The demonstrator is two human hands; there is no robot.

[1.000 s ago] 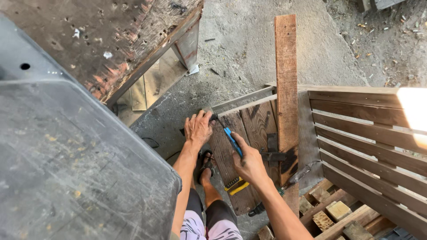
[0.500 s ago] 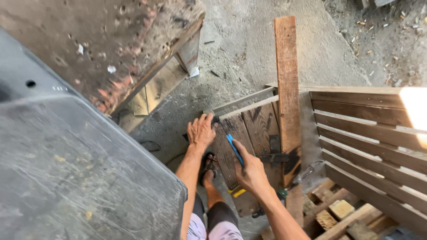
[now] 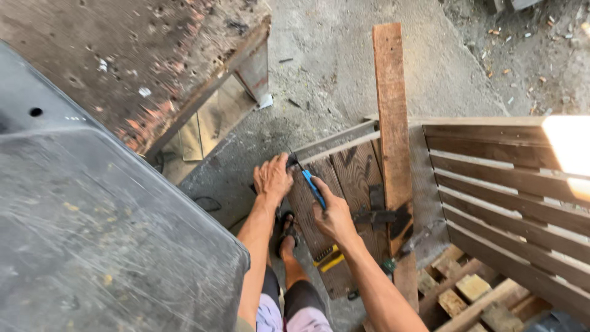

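My left hand [image 3: 272,178] lies flat, fingers spread, on the near corner of a dark wooden panel [image 3: 353,178] that rests on the concrete floor. My right hand [image 3: 335,215] grips a blue-handled tool [image 3: 312,187] whose tip points at that same corner, just beside my left fingers. A metal rail [image 3: 332,142] runs along the panel's top edge. A long reddish plank [image 3: 392,117] stands across the panel. A black metal hinge [image 3: 381,215] sits on the panel right of my right hand.
A large grey plastic-covered surface [image 3: 92,233] fills the left. A worn wooden bench top [image 3: 141,55] is at upper left. A slatted wooden frame [image 3: 510,197] is on the right, wood offcuts [image 3: 467,289] below it. My sandalled foot [image 3: 286,237] stands below the hands.
The view has shifted slightly. Both hands stay at the panel's corner; the right hand with the blue tool has drawn a little closer to the left hand.
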